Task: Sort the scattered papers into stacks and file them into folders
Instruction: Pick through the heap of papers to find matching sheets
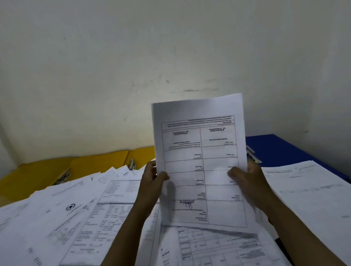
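Observation:
I hold a white printed sheet (pixel 200 152) upright in front of me, its table of boxes upside down to my view. My left hand (pixel 152 178) pinches its left edge with the thumb on the front. My right hand (pixel 247 180) grips the right edge the same way. Below and to the left lies a loose heap of scattered papers (pixel 70 216). A tidier stack of papers (pixel 312 189) lies to the right. Open yellow folders (pixel 38 173) with metal clips sit at the back left, and an open blue folder (pixel 286 149) lies at the back right under the stack.
A pale wall (pixel 168 53) stands close behind the folders and closes off the back. A metal binder clip (pixel 132 164) sticks up from the yellow folder, and another clip (pixel 254 155) shows on the blue folder beside the held sheet.

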